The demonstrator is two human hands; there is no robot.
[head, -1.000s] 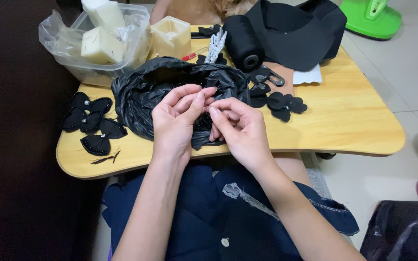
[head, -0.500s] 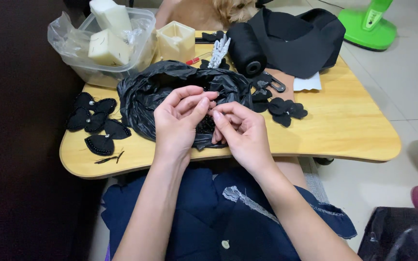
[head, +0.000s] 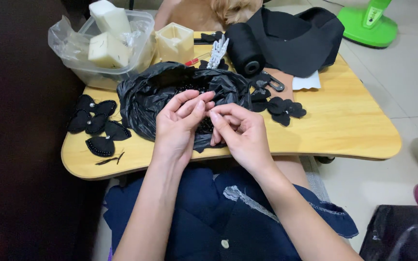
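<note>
Black plastic bag: crinkled and glossy, lying open at the middle of the tabletop, holding small dark beads; both hands are working just above its near edge.
Left hand: hovering palm inward over the bag, fingers curled, thumb and forefinger pinching together at something too small to make out.
Right hand: meeting the left fingertip to fingertip, fingers bent in a closed pinching grip; what it is pinching is too small to tell.
Forearms: both are reaching up from the near edge, bare, over a dark blue buttoned garment in the lap.
Fabric flowers, left: black petal shapes with beaded edges and pale centres, lying flat beside the bag.
Fabric flowers, right: matte black, resting just right of the bag.
Thread spool: a black cylinder lying on its side at the far side.
Clear plastic tub: sitting far left, holding cream foam blocks.
Tabletop: pale wood with rounded corners, smooth.
Room: pale floor tiles are showing at the right, with a green stand base far right.
</note>
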